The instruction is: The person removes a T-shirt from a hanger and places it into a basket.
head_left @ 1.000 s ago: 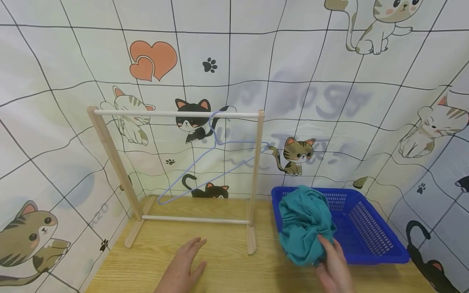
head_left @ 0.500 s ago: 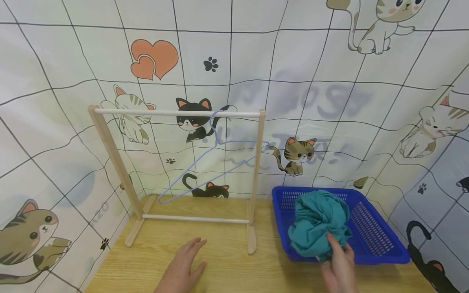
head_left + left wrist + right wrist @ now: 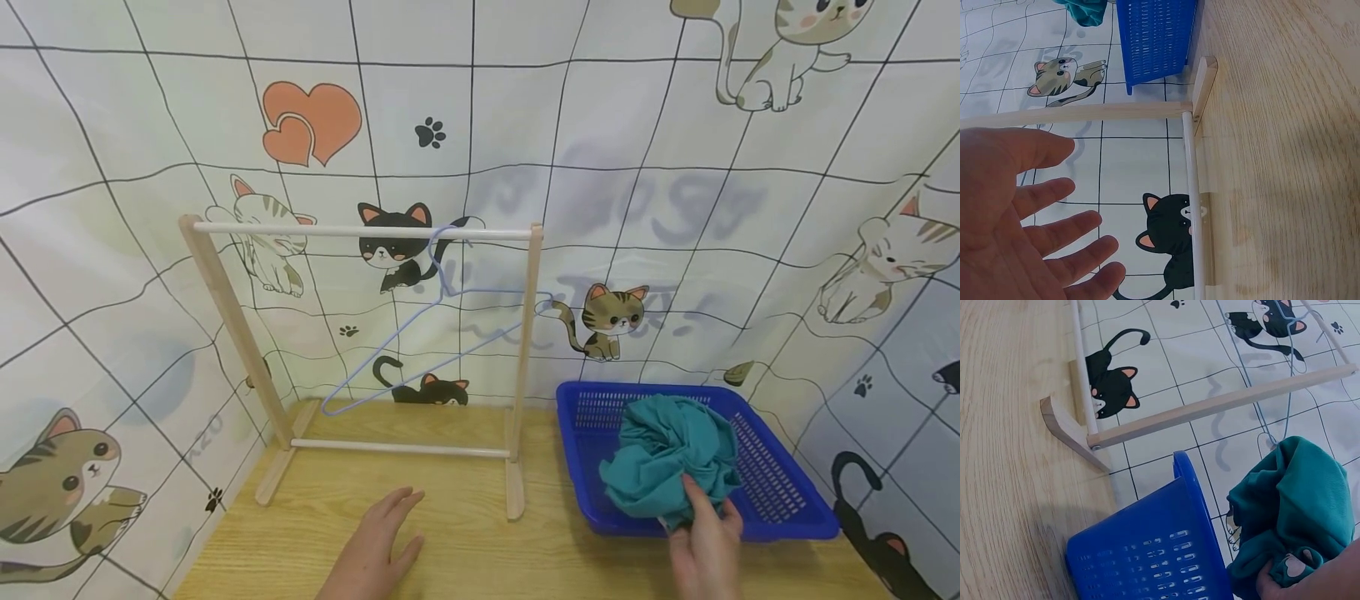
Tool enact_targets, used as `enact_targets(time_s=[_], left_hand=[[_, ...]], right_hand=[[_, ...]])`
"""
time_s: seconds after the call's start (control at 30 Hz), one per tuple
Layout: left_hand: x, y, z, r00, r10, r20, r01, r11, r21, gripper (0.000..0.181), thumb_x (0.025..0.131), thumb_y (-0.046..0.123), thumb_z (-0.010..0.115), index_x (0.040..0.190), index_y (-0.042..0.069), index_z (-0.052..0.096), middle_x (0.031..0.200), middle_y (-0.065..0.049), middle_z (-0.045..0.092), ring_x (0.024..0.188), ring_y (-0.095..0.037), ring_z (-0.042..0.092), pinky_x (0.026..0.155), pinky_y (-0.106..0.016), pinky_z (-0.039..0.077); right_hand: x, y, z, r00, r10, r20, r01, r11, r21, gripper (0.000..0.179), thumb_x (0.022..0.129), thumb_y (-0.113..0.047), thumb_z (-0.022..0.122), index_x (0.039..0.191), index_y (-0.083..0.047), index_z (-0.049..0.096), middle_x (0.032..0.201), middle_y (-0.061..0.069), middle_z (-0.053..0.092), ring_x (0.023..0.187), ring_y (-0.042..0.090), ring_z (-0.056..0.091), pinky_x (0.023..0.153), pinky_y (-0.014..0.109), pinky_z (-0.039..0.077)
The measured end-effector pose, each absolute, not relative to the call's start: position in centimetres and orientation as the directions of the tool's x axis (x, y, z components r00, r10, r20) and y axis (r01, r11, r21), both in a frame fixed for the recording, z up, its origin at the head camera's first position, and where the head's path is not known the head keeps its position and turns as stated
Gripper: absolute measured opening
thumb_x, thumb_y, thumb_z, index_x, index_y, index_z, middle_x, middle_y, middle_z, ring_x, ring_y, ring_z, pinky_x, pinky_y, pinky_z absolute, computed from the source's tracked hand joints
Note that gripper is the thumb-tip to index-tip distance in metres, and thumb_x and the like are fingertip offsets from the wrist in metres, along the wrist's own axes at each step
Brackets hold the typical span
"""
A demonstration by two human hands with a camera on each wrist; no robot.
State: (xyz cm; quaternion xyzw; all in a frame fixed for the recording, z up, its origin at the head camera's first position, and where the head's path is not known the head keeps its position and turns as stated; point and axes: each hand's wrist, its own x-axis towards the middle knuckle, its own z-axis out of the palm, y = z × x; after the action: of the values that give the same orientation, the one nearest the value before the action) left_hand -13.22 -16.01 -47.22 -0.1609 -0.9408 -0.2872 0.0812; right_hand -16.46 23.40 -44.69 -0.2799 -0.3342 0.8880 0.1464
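Observation:
A bunched teal cloth is in my right hand, which pinches its near edge with the thumb on top. In the head view it overlaps the blue plastic basket; the right wrist view shows the cloth raised above the basket's rim. A small pale print shows on the fabric by the fingers. My left hand is held in front of the wooden rack, its fingers extended and apart, holding nothing. In the left wrist view the palm and fingers of that hand face the rack.
A small wooden rack with white rods stands on the wood-grain table, left of the basket. From its top rod hangs a bare light-blue wire hanger, turned at an angle. Cat-printed sheeting surrounds the table at the back and sides.
My right hand has carried the teal cloth to the right, from the basket's left edge to over its middle. The left hand, rack and hanger stay put.

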Motion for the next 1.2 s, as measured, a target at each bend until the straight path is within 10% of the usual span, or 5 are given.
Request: enact_targets(time_s=[0.4, 0.67, 0.87, 1.2], left_hand=[[-13.3, -16.1, -47.4, -0.934, 0.262, 0.245, 0.354, 0.776, 0.521, 0.048, 0.087, 0.019, 0.067, 0.131, 0.007, 0.052, 0.135, -0.016, 0.05, 0.119, -0.04, 0.05, 0.088, -0.056, 0.048], [-13.2, -15.9, -47.5, -0.931, 0.264, 0.251, 0.359, 0.783, 0.508, 0.048, 0.087, 0.02, 0.068, 0.131, 0.008, 0.053, 0.134, -0.015, 0.05, 0.119, -0.038, 0.05, 0.088, -0.054, 0.049], [-13.1, -15.9, -47.5, -0.928, 0.272, 0.256, 0.368, 0.781, 0.505, 0.048, 0.087, 0.02, 0.067, 0.131, 0.008, 0.052, 0.134, -0.016, 0.051, 0.119, -0.039, 0.05, 0.088, -0.054, 0.048], [-13.1, -16.0, -47.6, -0.928, 0.275, 0.252, 0.368, 0.778, 0.509, 0.048, 0.087, 0.02, 0.067, 0.131, 0.008, 0.052, 0.135, -0.017, 0.05, 0.119, -0.039, 0.05, 0.088, -0.054, 0.049]], right_hand=[[-16.1, 23.6, -44.8, -0.822, 0.453, -0.345, -0.133, -0.742, -0.658, 0.063, 0.091, -0.007, 0.061, 0.129, -0.032, 0.017, 0.132, -0.015, 0.026, 0.127, 0.006, 0.032, 0.089, 0.026, 0.049], [-16.4, 23.3, -45.0, -0.821, 0.465, -0.331, -0.122, -0.71, -0.693, 0.07, 0.094, -0.02, 0.058, 0.132, -0.036, 0.002, 0.152, -0.008, 0.0, 0.142, 0.015, 0.013, 0.113, 0.037, 0.026], [-16.3, 23.3, -44.6, -0.867, 0.407, -0.286, -0.057, -0.652, -0.756, 0.071, 0.098, -0.02, 0.05, 0.142, -0.036, -0.003, 0.145, -0.01, 0.011, 0.138, 0.013, 0.018, 0.115, 0.039, 0.024], [-16.8, 23.4, -43.2, -0.958, 0.191, -0.215, 0.239, 0.109, -0.965, 0.083, 0.098, -0.023, 0.048, 0.15, -0.021, -0.017, 0.154, 0.013, -0.026, 0.142, 0.044, -0.006, 0.11, 0.063, 0.013]])
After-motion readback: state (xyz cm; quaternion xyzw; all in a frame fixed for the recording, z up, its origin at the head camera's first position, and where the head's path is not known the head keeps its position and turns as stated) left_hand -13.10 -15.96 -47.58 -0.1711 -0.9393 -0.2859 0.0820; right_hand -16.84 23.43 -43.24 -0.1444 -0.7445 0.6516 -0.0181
